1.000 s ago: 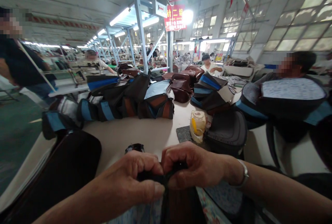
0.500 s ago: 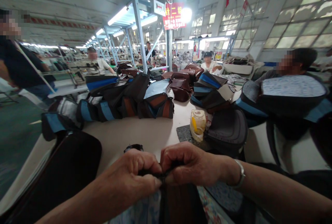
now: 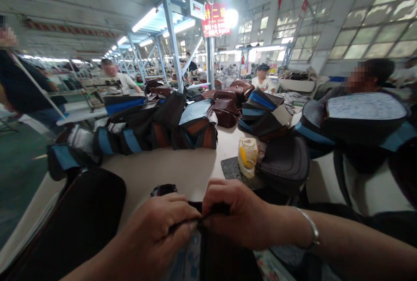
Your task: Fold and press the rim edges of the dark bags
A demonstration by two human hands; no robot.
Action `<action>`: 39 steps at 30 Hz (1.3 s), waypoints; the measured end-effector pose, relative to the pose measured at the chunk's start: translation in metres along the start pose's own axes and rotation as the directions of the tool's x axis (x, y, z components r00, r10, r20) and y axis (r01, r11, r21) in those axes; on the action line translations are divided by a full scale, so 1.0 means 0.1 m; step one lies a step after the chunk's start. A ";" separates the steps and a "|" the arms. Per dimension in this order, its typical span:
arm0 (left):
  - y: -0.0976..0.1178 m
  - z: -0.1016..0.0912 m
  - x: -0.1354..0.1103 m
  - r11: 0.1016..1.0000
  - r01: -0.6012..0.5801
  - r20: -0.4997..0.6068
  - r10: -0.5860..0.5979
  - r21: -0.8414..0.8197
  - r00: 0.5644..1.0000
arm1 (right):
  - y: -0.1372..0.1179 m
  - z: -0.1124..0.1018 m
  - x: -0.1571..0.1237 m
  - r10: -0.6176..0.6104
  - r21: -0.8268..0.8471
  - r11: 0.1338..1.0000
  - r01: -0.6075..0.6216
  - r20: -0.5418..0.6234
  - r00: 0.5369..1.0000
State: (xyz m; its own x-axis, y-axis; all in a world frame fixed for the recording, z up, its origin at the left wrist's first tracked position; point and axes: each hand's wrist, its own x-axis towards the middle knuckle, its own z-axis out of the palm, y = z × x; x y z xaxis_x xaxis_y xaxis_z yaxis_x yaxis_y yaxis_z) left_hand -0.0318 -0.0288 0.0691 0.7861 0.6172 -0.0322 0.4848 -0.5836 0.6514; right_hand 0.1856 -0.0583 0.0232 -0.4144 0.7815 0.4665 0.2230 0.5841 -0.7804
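Note:
My left hand [image 3: 156,231] and my right hand [image 3: 234,213] meet at the bottom centre, knuckles up, both pinching the black top edge of a bag piece [image 3: 210,259] with a pale printed lining. The fingertips touch each other over that edge. A silver bracelet [image 3: 311,229] circles my right wrist. Just beyond my left hand a small dark object [image 3: 163,190] lies on the beige table [image 3: 176,168]; what it is I cannot tell.
Piles of black, blue and brown bags [image 3: 156,127] ring the table. A yellow-white container [image 3: 247,155] sits on a grey mat near a dark bag panel [image 3: 285,163]. A black bag [image 3: 81,216] lies at left. Several people work around the hall.
Both hands have dropped slightly lower and closer to me, still pinched together on the bag edge. The view has shifted a little to the left.

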 end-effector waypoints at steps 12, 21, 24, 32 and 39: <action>-0.16 -0.11 0.09 0.911 0.250 0.309 -0.147 -0.327 0.940 | -0.13 -0.03 -0.12 -0.357 -0.634 0.637 0.438 0.262 0.897; -0.03 -0.04 -0.04 0.992 0.057 0.221 -0.030 -0.115 0.975 | -0.29 -0.24 -0.14 -0.155 -0.120 0.977 0.174 0.150 0.976; 0.00 -0.01 -0.10 0.996 -0.080 0.126 0.085 -0.048 0.988 | -0.30 -0.37 -0.01 0.071 0.035 0.996 -0.081 0.222 0.973; -0.03 -0.14 -0.01 0.911 -0.338 0.064 0.333 0.235 0.941 | -0.36 -0.38 0.23 -0.087 -0.027 0.994 0.104 0.370 0.925; -0.35 -0.41 0.00 0.889 -0.361 -0.137 0.410 0.282 0.902 | -0.42 -0.29 0.44 -0.120 -0.214 0.962 0.167 0.215 0.969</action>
State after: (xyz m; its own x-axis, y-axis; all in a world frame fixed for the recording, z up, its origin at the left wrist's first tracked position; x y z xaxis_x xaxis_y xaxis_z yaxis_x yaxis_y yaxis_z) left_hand -0.0648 0.0131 0.0775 0.8553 0.3894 0.3417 0.2549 -0.8905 0.3769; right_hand 0.1833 -0.0423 0.0885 -0.6184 0.6398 0.4563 0.3346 0.7397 -0.5838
